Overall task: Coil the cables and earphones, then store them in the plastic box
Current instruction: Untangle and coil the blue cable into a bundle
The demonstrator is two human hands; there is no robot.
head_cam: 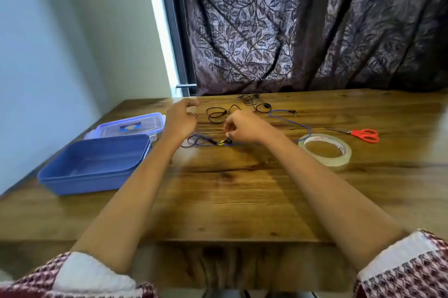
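Several thin cables lie tangled across the far middle of the wooden table (230,200): a blue cable (291,121) running in a long loop, a black cable (215,113) in a small loop, and black earphones (254,101) near the curtain. My right hand (242,129) hovers over the blue cable's near end, its fingers curled and pinching a small dark plug by a yellow-marked piece. My left hand (180,118) is raised above the table left of the cables, fingers loosely curled and holding nothing. An open blue plastic box (72,176) stands at the left.
A clear lidded container (131,125) sits behind the blue box. A roll of clear tape (324,149) lies right of my right arm, with red-handled scissors (363,134) beyond it. A patterned curtain hangs behind the table's far edge; a wall stands at the left.
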